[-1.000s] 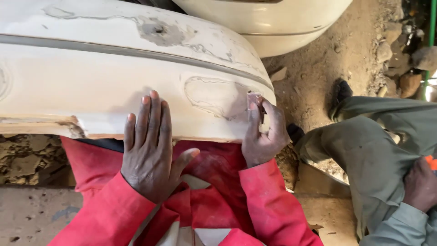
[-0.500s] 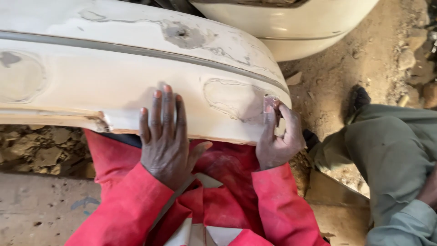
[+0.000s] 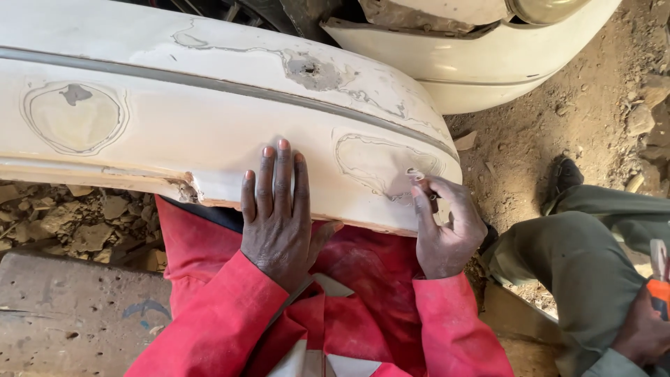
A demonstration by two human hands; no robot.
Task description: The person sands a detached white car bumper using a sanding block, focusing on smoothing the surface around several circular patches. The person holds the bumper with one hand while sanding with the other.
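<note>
Nearest you, your red sleeves (image 3: 209,321) run up from 6 o'clock. Your left hand (image 3: 279,216) lies flat on the cream bumper (image 3: 174,126), fingers straight and close together, thumb spread toward 3 o'clock off the lower edge. Your right hand (image 3: 447,223), at 3 o'clock of the left, pinches a small folded piece of sandpaper (image 3: 417,174) between fingertips and thumb, pressed against the bumper at the edge of an oval filler patch (image 3: 380,164). A second filler patch (image 3: 73,115) sits at 9 o'clock on the bumper; a bare spot with a hole (image 3: 307,70) is at 12. Beyond, another pale car body (image 3: 474,70). At 4 o'clock, a co-worker's olive trouser leg (image 3: 586,258) and hand (image 3: 638,331) holding an orange-handled tool (image 3: 659,279).
</note>
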